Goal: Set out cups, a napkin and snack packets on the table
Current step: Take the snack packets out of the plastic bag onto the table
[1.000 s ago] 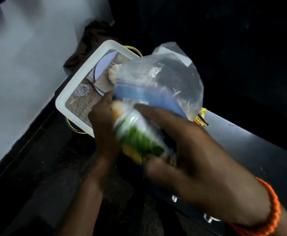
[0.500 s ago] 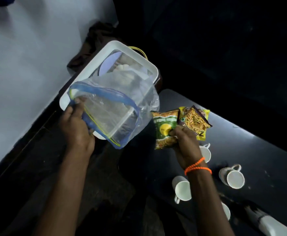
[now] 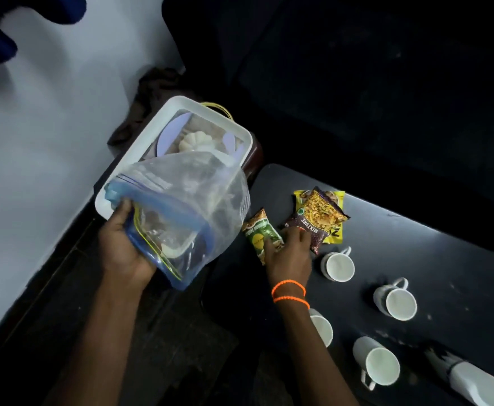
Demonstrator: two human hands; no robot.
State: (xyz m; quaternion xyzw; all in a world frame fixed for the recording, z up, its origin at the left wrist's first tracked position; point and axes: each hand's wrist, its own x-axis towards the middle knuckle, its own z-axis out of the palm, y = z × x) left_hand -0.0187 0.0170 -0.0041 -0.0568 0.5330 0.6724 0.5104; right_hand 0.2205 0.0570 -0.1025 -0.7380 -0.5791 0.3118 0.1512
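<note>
My left hand [image 3: 122, 247] grips the blue-rimmed mouth of a clear zip bag [image 3: 198, 206] and holds it over the near end of a white tray [image 3: 140, 159]. My right hand [image 3: 291, 256], with orange bands on the wrist, lies on the lower end of a green snack packet [image 3: 259, 230] that is flat on the dark table [image 3: 415, 244]. Beside it lie a maroon "mixture" packet [image 3: 319, 218] and, under that, a yellow packet [image 3: 335, 232]. Several white cups stand on the table, the nearest [image 3: 338, 266] just right of my right hand, one [image 3: 322, 329] partly behind my forearm.
The tray holds a white ridged lid and plates, partly hidden by the bag. A dark cloth [image 3: 152, 83] lies behind the tray against the white wall. A white object [image 3: 474, 379] lies at the table's lower right. Beyond the table it is dark.
My right hand took the green packet out of the bag, carried it right and lowered it onto the table beside the other packets. The bag sank lower in my left hand.
</note>
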